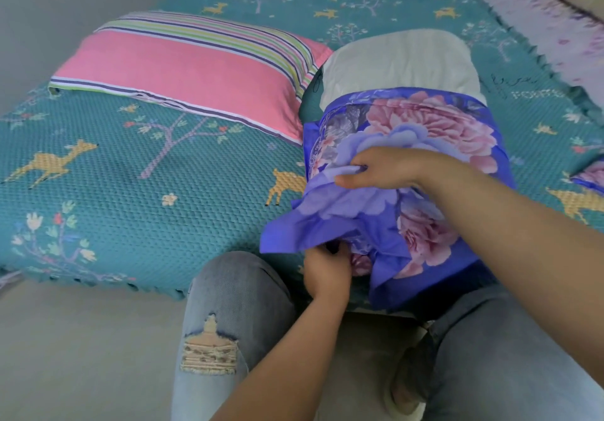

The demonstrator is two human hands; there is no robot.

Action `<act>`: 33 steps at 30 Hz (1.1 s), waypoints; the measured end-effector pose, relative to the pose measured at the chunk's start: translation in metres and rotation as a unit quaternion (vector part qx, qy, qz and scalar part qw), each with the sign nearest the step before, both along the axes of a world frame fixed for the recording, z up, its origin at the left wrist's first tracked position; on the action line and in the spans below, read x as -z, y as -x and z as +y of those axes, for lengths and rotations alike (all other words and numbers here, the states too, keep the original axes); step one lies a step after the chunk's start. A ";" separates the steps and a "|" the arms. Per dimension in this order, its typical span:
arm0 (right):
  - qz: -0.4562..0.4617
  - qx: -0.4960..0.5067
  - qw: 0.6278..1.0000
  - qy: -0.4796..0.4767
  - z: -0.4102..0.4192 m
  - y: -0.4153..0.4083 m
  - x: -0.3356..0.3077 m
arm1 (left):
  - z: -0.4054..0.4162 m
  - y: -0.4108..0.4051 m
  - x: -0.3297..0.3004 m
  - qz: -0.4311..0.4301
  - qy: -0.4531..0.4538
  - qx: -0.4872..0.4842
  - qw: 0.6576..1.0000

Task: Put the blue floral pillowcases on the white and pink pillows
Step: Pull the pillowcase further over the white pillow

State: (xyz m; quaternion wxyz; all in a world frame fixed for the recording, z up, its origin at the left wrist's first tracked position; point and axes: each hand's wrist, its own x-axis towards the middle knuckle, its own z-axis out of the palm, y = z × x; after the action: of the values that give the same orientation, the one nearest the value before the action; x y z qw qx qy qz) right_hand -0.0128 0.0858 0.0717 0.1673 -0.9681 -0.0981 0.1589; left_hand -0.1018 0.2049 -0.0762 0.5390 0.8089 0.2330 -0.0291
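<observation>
My L hand [327,268] grips the near bunched edge of the blue floral pillowcase [408,172]; R hand [379,169] pinches a fold on top. White pillow [398,64] sits partway inside, far end sticking out. Pink pillow [196,74] lies bare on the teal bedspread [130,191], just left.

Blue floral pillowcase [425,146] half covers white pillow [395,61].

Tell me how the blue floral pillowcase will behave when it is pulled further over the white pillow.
The blue floral pillowcase is probably floppy: it bunches in folds under the right hand. Its sheen suggests it may slide easily. The white pillow looks soft, so it may buckle.
</observation>
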 end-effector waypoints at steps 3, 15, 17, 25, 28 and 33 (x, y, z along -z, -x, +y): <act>-0.097 0.058 0.993 -0.018 0.015 0.011 0.025 | -0.008 0.001 -0.010 -0.019 0.030 -0.022 0.999; -0.231 0.196 0.951 0.054 -0.007 -0.002 0.022 | -0.028 -0.041 -0.044 -0.065 0.374 -0.115 0.918; -0.227 0.183 0.957 0.000 -0.003 -0.006 0.024 | -0.036 -0.012 -0.042 -0.069 0.294 -0.152 0.941; -0.197 0.159 0.962 -0.106 -0.017 0.003 0.038 | -0.033 -0.041 -0.074 -0.015 0.402 -0.016 0.915; -0.225 0.138 0.960 -0.092 -0.027 0.022 0.046 | -0.017 -0.070 -0.086 0.040 0.291 -0.028 0.956; -0.233 0.124 0.964 0.008 -0.051 0.053 0.054 | 0.021 -0.128 -0.096 -0.005 0.202 0.010 0.979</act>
State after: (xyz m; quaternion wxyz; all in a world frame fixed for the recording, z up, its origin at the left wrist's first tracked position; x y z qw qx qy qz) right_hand -0.0657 0.0345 0.0174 0.1501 -0.9842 -0.0122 -0.0927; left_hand 0.0266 0.2261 0.0196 0.6919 0.6859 0.2119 -0.0767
